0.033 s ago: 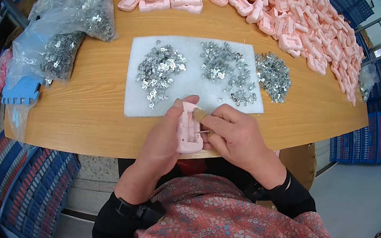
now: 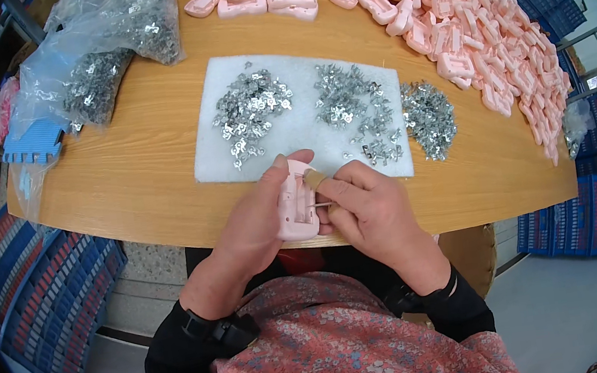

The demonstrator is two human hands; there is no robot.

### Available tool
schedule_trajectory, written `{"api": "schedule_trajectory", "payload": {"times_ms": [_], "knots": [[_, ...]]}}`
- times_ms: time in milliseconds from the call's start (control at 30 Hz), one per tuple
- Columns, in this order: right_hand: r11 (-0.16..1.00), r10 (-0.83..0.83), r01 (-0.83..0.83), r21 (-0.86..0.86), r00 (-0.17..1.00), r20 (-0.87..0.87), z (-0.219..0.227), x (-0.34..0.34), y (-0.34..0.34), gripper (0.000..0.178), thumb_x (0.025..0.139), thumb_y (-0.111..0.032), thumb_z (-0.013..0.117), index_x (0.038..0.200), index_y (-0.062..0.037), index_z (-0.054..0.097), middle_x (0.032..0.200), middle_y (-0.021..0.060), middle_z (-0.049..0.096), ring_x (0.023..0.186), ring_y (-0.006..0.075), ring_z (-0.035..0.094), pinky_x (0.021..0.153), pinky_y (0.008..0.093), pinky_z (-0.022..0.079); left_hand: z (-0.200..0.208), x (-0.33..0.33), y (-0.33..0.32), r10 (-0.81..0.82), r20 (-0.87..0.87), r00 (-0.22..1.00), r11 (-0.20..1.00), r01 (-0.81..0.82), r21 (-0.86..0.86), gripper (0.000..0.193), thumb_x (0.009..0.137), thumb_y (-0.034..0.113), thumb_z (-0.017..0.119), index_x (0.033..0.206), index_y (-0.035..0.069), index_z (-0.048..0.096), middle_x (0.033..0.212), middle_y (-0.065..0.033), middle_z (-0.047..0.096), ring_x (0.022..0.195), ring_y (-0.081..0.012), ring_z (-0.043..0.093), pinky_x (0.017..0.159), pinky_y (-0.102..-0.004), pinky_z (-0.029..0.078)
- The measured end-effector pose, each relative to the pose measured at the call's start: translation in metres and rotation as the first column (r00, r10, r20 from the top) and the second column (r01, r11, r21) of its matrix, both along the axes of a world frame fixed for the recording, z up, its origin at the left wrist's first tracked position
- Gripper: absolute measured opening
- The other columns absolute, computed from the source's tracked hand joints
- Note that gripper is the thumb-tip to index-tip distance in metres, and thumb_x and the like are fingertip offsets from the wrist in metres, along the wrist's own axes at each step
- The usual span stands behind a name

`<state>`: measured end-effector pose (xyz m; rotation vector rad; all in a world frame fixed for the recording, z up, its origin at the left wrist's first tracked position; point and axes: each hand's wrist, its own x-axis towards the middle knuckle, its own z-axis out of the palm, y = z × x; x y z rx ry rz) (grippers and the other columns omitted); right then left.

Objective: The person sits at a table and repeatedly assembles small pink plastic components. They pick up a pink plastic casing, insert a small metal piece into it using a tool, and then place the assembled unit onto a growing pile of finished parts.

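My left hand (image 2: 246, 220) is closed round a pale pink plastic housing (image 2: 294, 213), its open, hollow side facing up above the table's near edge. From the right, my right hand (image 2: 376, 203) pinches a thin metal rod-like tool (image 2: 323, 204) whose tip meets the housing's right-hand inner side. A tan covering wraps one of its fingertips, which rests by the housing's upper right rim. Beyond both hands, a white foam sheet (image 2: 307, 140) bears two heaps of small metal contact pieces, a left heap (image 2: 251, 110) and a right heap (image 2: 343, 97).
Another pile of metal pieces (image 2: 429, 120) lies right of the foam. A large mound of pink housings (image 2: 460, 37) covers the table's far right. Clear bags of metal parts (image 2: 100, 80) and a blue foam mat (image 2: 33, 144) sit at far left. Blue racks (image 2: 49, 295) stand beside the table.
My right hand and the thin metal tool have shifted very slightly to the right. The housing and my left hand look unmoved.
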<state>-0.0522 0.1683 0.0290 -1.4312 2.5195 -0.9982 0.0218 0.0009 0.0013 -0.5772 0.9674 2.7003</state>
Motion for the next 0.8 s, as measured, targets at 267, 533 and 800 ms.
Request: {"api": "schedule_trajectory", "payload": {"times_ms": [267,533,800], "knots": [[0.976,-0.146,0.17,-0.139,0.975,0.169,-0.002,-0.004,0.008,0.034,0.085,-0.004,0.067,0.119,-0.0023,0.063,0.089,0.0109,0.06,0.073,0.0203,0.063,0.063,0.0294,0.051,-0.002,0.001,0.0,-0.05,-0.058,0.997,0.999,0.051,0.012,0.059,0.107,0.044,0.027,0.147,0.002,0.029,0.093,-0.0138,0.064,0.077,-0.0246,0.066,0.073,-0.0377,0.056],[0.936,0.078,0.289,-0.201,0.388,0.918,0.002,-0.005,0.011,0.024,0.096,-0.012,0.064,0.114,0.0016,0.058,0.092,0.0004,0.061,0.08,0.0055,0.058,0.072,0.0218,0.048,0.006,0.006,0.0,-0.172,-0.2,0.965,0.972,0.134,-0.191,0.058,0.107,0.043,0.021,0.15,0.004,0.027,0.096,-0.0177,0.067,0.074,-0.0288,0.07,0.066,-0.0361,0.058],[0.919,0.088,0.349,-0.18,0.264,0.961,-0.002,-0.006,0.015,0.014,0.094,-0.01,0.064,0.103,-0.0019,0.058,0.083,-0.0016,0.058,0.069,0.0042,0.055,0.062,0.02,0.044,0.004,0.012,0.004,-0.201,-0.146,0.969,0.877,0.111,-0.468,0.053,0.107,0.041,0.031,0.146,0.005,0.036,0.112,-0.0078,0.062,0.095,-0.0145,0.063,0.081,-0.0279,0.052]]}}
